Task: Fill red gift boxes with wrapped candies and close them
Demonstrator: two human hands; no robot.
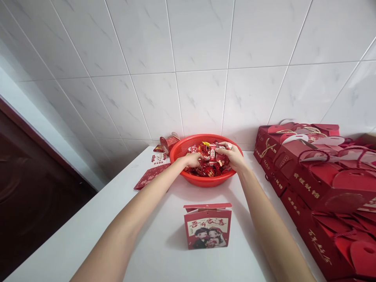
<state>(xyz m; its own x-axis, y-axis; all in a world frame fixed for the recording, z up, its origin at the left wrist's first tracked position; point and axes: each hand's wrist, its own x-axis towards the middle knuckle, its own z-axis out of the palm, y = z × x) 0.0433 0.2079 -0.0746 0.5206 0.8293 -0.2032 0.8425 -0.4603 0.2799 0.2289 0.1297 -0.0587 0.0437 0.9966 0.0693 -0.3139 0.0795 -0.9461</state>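
Observation:
A red plastic basket (202,181) stands near the wall and holds many candies in red, gold and yellow wrappers. Both my hands reach into it. Between the thumb and fingers of my right hand (232,156), at the basket's right side, is a red wrapped candy (212,155). My left hand (194,159) is on the left side, its fingers curled down among the candies; what they hold, if anything, is hidden. Closer to me, a small red gift box (208,229) with a cartoon couple printed on its front stands upright, its top flaps partly raised.
Large red gift boxes (311,176) with cord handles are piled along the right side. Left of the basket lie a flat red printed packet (151,176) and a red rolled box (169,141). The white table (96,227) meets a tiled wall (199,102); a dark door (35,176) is at left.

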